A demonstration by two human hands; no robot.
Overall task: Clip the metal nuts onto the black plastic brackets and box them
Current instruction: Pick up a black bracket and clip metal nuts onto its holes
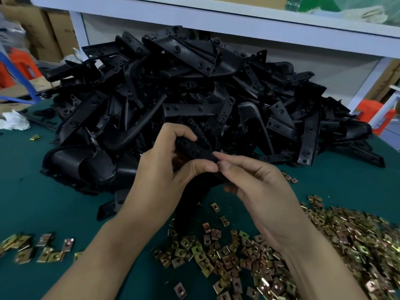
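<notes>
Nearest me, loose metal nuts (249,260) lie scattered on the green table (32,191), in front of the big pile of black brackets (194,94) and mostly toward its right. I see the left hand (164,176) gripping one bracket (194,148) just in front of the pile, fingers curled over its top. The right hand (259,191) pinches that bracket's near end between thumb and forefinger. Whether a nut sits in the pinch, I cannot tell.

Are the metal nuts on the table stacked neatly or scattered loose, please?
Scattered loose: brass-coloured metal nuts lie jumbled over the green table.
</notes>
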